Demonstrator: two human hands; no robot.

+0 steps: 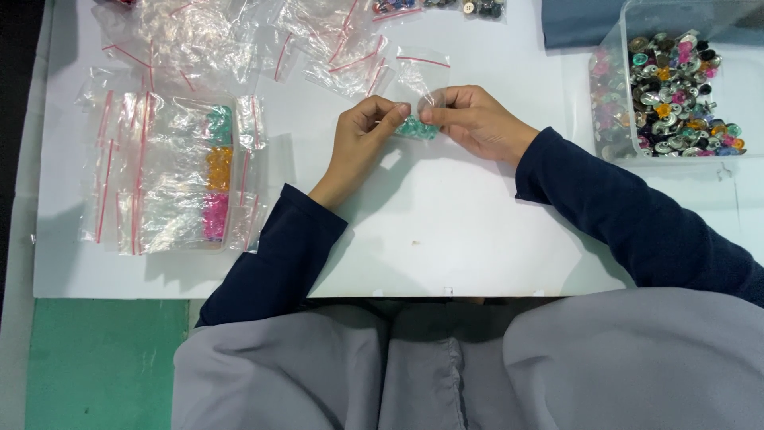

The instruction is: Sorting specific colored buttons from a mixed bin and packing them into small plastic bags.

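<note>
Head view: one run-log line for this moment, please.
left hand: pinches small zip bag | right hand: pinches same bag | bag: teal beads | clear tub: mixed buttons

White table [446, 231]: bags [171, 171], tub [676, 87].

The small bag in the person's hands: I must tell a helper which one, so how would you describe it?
On the white table, look mid-top where the left hand and right hand meet. Pinched between them is a small clear bag holding teal pieces; neighbouring bags lie flat, unheld.
</note>
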